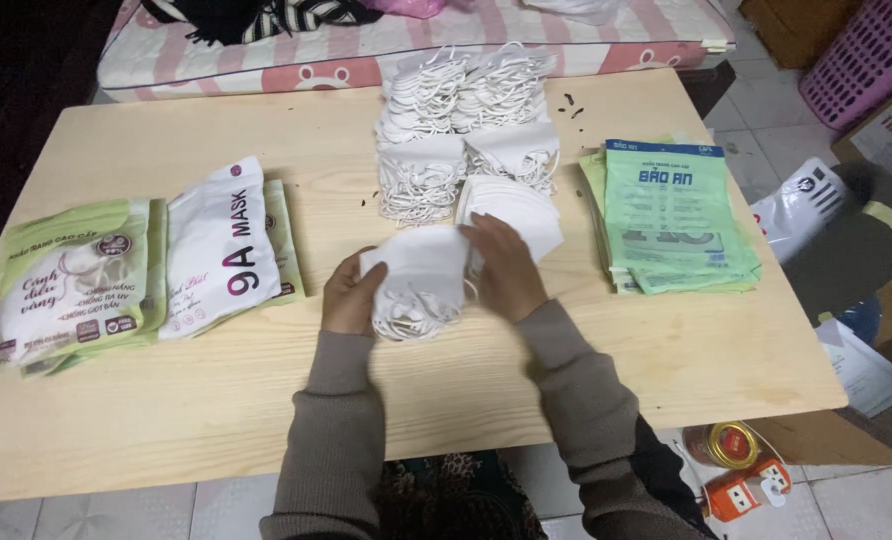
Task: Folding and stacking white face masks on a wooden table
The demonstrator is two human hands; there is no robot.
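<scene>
While both hands clasp a small mask bundle (421, 280), left hand (349, 293) grip pinching its edge, right hand (506, 268) fingertips hidden.

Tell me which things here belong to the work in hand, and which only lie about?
In use:
left hand and right hand, holding a small stack of white face masks
big mask pile
green pouches
filled packs

Lying about:
pink basket
orange power strip
striped mattress
</scene>
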